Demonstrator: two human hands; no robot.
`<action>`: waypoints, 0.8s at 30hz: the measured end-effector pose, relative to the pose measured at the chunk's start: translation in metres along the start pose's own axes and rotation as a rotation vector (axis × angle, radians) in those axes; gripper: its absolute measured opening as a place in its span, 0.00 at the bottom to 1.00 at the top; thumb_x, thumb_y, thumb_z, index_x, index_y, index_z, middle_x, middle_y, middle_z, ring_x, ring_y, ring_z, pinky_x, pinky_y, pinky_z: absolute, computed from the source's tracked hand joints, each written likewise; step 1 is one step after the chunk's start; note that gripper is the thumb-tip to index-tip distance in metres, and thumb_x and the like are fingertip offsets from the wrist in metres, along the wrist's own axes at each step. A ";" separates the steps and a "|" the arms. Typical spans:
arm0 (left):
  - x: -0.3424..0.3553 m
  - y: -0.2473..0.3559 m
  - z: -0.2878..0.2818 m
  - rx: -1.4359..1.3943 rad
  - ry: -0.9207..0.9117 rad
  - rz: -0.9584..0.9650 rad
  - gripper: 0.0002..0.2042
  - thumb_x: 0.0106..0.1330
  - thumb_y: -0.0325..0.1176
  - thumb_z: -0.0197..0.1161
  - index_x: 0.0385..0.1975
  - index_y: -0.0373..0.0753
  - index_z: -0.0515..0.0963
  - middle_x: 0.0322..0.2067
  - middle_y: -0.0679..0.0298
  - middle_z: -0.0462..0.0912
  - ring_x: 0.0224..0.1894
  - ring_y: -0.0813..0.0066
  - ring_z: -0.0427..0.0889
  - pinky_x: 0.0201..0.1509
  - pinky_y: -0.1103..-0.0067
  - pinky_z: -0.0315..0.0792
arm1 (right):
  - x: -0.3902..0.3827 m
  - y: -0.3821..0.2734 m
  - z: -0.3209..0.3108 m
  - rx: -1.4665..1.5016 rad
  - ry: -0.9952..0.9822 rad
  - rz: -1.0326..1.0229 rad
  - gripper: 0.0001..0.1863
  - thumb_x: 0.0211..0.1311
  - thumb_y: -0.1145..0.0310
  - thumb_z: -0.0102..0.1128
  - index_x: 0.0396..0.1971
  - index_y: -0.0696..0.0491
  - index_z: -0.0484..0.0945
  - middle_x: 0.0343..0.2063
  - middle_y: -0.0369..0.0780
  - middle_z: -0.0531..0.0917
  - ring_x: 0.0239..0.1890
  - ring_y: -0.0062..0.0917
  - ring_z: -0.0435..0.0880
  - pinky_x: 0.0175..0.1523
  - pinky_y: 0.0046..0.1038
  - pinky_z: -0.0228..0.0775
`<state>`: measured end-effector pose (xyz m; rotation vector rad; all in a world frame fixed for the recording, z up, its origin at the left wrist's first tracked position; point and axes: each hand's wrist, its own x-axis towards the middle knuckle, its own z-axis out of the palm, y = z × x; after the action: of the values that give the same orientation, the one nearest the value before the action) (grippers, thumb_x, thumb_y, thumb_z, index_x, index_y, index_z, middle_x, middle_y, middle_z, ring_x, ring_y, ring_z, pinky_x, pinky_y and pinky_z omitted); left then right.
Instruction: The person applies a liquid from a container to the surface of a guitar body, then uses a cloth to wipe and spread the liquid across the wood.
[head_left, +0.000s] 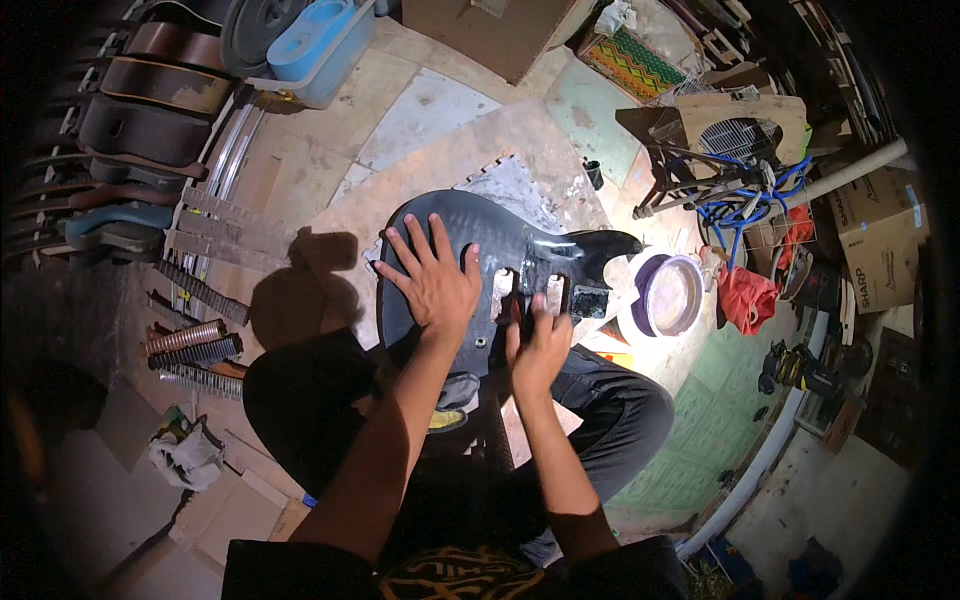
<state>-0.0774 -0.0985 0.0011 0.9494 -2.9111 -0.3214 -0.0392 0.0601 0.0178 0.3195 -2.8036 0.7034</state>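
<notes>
A dark electric guitar body [505,225] lies across my lap with its horned end to the right. It has pickup cutouts, and a pale, scuffed patch shows around them. My left hand [435,280] rests flat on the wide end, fingers spread, holding nothing. By the cutouts, my right hand [538,350] is closed, its fingers curled and slightly blurred at the body's surface. Something dark shows at its fingertips, too unclear to name. Under the body's near edge, a grey and yellow item [453,400] is partly hidden.
Several guitar bodies [145,130] stand in a row at far left, near a blue container [310,50]. A white round tub [668,295] sits right of the guitar body. Farther right are a blue cord [740,215], a red bag [748,300] and cardboard boxes [880,240]. Coil springs [195,350] lie left.
</notes>
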 end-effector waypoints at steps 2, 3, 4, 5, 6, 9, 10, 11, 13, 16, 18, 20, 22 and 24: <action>-0.004 0.000 0.001 -0.002 -0.007 0.013 0.35 0.72 0.57 0.51 0.74 0.40 0.61 0.75 0.47 0.53 0.77 0.37 0.47 0.71 0.32 0.42 | 0.045 0.001 0.020 -0.019 0.085 -0.040 0.28 0.56 0.67 0.70 0.59 0.48 0.76 0.35 0.52 0.73 0.37 0.50 0.75 0.42 0.47 0.66; -0.005 0.001 0.003 -0.002 -0.023 0.013 0.35 0.72 0.57 0.51 0.74 0.40 0.61 0.75 0.47 0.53 0.77 0.37 0.46 0.71 0.33 0.42 | 0.063 -0.001 0.020 -0.050 -0.009 0.035 0.28 0.57 0.67 0.69 0.59 0.49 0.75 0.36 0.54 0.74 0.39 0.52 0.75 0.43 0.48 0.67; 0.000 0.001 0.001 -0.004 -0.019 0.008 0.35 0.72 0.57 0.51 0.73 0.40 0.61 0.75 0.46 0.53 0.77 0.37 0.46 0.71 0.33 0.42 | 0.075 -0.008 0.019 -0.049 -0.004 0.046 0.28 0.57 0.67 0.69 0.59 0.50 0.75 0.37 0.54 0.75 0.39 0.53 0.76 0.43 0.47 0.67; -0.001 0.000 0.001 0.000 -0.023 0.010 0.35 0.72 0.57 0.51 0.73 0.40 0.62 0.75 0.46 0.53 0.77 0.37 0.46 0.71 0.33 0.42 | 0.065 -0.003 0.018 -0.036 0.003 0.014 0.28 0.56 0.68 0.70 0.59 0.50 0.75 0.36 0.54 0.75 0.39 0.52 0.76 0.43 0.47 0.67; -0.004 -0.001 0.002 0.004 -0.027 0.012 0.35 0.72 0.57 0.51 0.73 0.40 0.62 0.75 0.46 0.53 0.77 0.37 0.46 0.71 0.33 0.43 | 0.044 0.003 0.014 -0.023 0.009 -0.017 0.28 0.56 0.69 0.71 0.59 0.50 0.76 0.35 0.53 0.75 0.38 0.51 0.76 0.43 0.46 0.67; 0.001 -0.003 -0.001 0.009 -0.004 0.001 0.36 0.72 0.58 0.51 0.73 0.41 0.62 0.76 0.47 0.52 0.77 0.37 0.45 0.71 0.33 0.41 | -0.009 -0.003 -0.003 -0.005 -0.001 -0.017 0.31 0.52 0.71 0.73 0.60 0.47 0.77 0.30 0.49 0.72 0.35 0.48 0.75 0.39 0.44 0.65; -0.002 0.000 0.001 0.009 -0.006 0.006 0.36 0.71 0.58 0.51 0.74 0.42 0.62 0.76 0.48 0.52 0.78 0.37 0.44 0.72 0.33 0.40 | -0.012 -0.001 -0.005 0.000 -0.019 -0.003 0.30 0.53 0.70 0.72 0.59 0.46 0.77 0.30 0.49 0.72 0.35 0.48 0.75 0.39 0.44 0.64; -0.002 0.000 0.003 0.006 0.002 0.011 0.36 0.71 0.58 0.52 0.73 0.42 0.62 0.76 0.48 0.52 0.78 0.37 0.44 0.71 0.33 0.40 | 0.003 -0.003 -0.002 0.008 -0.002 -0.016 0.29 0.54 0.69 0.72 0.58 0.47 0.78 0.31 0.49 0.72 0.35 0.48 0.75 0.39 0.45 0.64; -0.003 0.000 0.006 0.006 0.011 0.017 0.36 0.71 0.58 0.52 0.73 0.42 0.62 0.76 0.47 0.52 0.77 0.37 0.45 0.71 0.32 0.41 | 0.050 -0.005 0.012 -0.013 -0.011 0.000 0.26 0.56 0.68 0.69 0.57 0.48 0.77 0.33 0.50 0.73 0.38 0.48 0.75 0.41 0.45 0.65; 0.001 0.002 0.001 -0.003 -0.003 -0.008 0.36 0.72 0.57 0.52 0.73 0.40 0.61 0.75 0.45 0.53 0.77 0.35 0.46 0.70 0.32 0.43 | 0.051 -0.002 0.006 -0.003 -0.030 -0.053 0.25 0.56 0.71 0.69 0.55 0.54 0.77 0.35 0.51 0.74 0.39 0.49 0.75 0.43 0.44 0.67; 0.001 0.001 -0.002 0.015 -0.022 -0.015 0.36 0.72 0.57 0.51 0.74 0.39 0.61 0.75 0.45 0.53 0.77 0.35 0.46 0.70 0.32 0.43 | 0.013 0.000 -0.009 0.022 -0.072 -0.048 0.26 0.55 0.72 0.70 0.56 0.53 0.77 0.35 0.51 0.74 0.39 0.49 0.75 0.42 0.44 0.66; 0.001 0.003 -0.002 0.020 -0.022 -0.012 0.36 0.72 0.57 0.51 0.74 0.39 0.60 0.75 0.45 0.53 0.77 0.35 0.46 0.70 0.33 0.43 | 0.004 0.002 -0.014 0.029 -0.090 -0.061 0.26 0.54 0.72 0.71 0.56 0.53 0.77 0.35 0.51 0.74 0.38 0.49 0.74 0.42 0.44 0.66; 0.000 0.004 -0.001 0.018 -0.004 -0.006 0.37 0.72 0.58 0.51 0.74 0.39 0.60 0.75 0.45 0.53 0.77 0.35 0.46 0.71 0.33 0.43 | 0.024 0.009 -0.005 0.044 -0.062 -0.095 0.26 0.54 0.72 0.71 0.55 0.52 0.77 0.35 0.51 0.74 0.39 0.50 0.75 0.43 0.44 0.66; 0.000 0.003 0.005 0.002 -0.005 -0.007 0.37 0.71 0.59 0.52 0.74 0.41 0.61 0.75 0.46 0.52 0.77 0.36 0.45 0.71 0.32 0.41 | 0.062 0.015 0.002 0.048 -0.096 -0.090 0.28 0.54 0.67 0.71 0.58 0.47 0.78 0.36 0.49 0.75 0.39 0.46 0.76 0.45 0.43 0.68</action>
<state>-0.0800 -0.0956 -0.0034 0.9604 -2.9136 -0.3211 -0.1027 0.0624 0.0267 0.4980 -2.8446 0.7551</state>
